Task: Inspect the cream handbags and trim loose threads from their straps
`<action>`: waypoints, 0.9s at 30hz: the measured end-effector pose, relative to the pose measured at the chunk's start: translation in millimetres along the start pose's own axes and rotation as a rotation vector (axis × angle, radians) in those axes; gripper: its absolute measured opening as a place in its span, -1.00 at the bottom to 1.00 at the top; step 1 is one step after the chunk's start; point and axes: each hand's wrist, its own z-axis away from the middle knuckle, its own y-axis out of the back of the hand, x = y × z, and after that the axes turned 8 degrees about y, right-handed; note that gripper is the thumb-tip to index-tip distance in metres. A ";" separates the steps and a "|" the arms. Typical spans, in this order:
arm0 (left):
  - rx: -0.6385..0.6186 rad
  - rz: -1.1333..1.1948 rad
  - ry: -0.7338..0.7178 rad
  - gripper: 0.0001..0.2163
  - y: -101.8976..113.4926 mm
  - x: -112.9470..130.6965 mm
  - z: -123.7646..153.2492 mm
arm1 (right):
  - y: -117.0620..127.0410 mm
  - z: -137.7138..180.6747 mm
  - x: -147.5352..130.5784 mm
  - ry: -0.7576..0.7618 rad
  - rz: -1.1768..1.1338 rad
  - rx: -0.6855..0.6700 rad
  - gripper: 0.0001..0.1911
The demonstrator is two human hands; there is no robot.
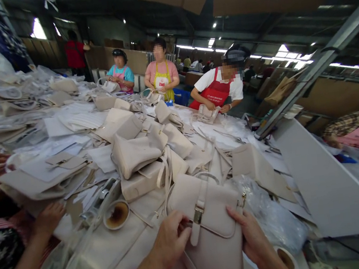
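A beige handbag (212,250) with a front flap, a metal buckle (198,214) and a top handle stands tilted before me at the bottom centre. My left hand (171,237) is closed at its left side, fingers curled beside the strap tab; the fingertips are partly hidden. On the right edge my right hand (251,233) grips the bag, thumb on the front by the flap and the other fingers behind. A thin shoulder strap (167,167) runs up from its left side. Just beyond lies a pile of similar beige bags (138,151).
Left of the bag sits a bowl of brown liquid (116,215); a tape roll (285,258) is at lower right. Clear plastic (271,215) and a white panel (333,179) flank the right. A co-worker's hand (49,217) rests at left; several people work across the table.
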 end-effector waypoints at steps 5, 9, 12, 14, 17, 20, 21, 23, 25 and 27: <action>-0.013 -0.114 -0.224 -0.77 3.2 -7.9 -7.0 | -4.1 -1.9 -1.2 -0.054 -0.029 -0.012 -0.19; 0.013 -0.192 -0.378 -0.73 5.2 -21.3 -11.4 | -4.1 -5.2 0.2 -0.074 -0.028 -0.027 -0.32; 0.005 -0.223 -0.456 -0.73 4.9 -21.5 -12.9 | -3.4 -6.8 1.3 -0.085 -0.024 -0.029 -0.36; 0.002 -0.244 -0.453 -0.74 2.8 -14.2 -13.0 | -3.7 -6.7 1.4 -0.085 -0.032 -0.023 -0.34; 0.001 -0.278 -0.401 -0.78 -2.9 1.5 -11.6 | -4.8 -5.2 0.9 -0.065 -0.037 -0.009 -0.29; 0.005 -0.310 -0.345 -0.86 -9.0 12.6 -9.5 | -5.5 -3.5 0.2 -0.055 -0.034 0.001 -0.24; 0.008 -0.321 -0.326 -0.88 -10.7 14.3 -9.1 | -5.7 -3.0 0.0 -0.055 -0.036 0.000 -0.23; 0.011 -0.345 -0.292 -0.92 -13.6 15.4 -9.1 | -6.1 -2.1 -0.5 -0.056 -0.041 -0.004 -0.19; 0.009 -0.369 -0.274 -0.94 -16.4 14.5 -10.2 | -6.6 -1.4 -0.9 -0.050 -0.041 -0.009 -0.18; 0.006 -0.395 -0.269 -0.95 -19.8 12.9 -11.8 | -7.1 -1.0 -1.1 -0.043 -0.039 -0.013 -0.21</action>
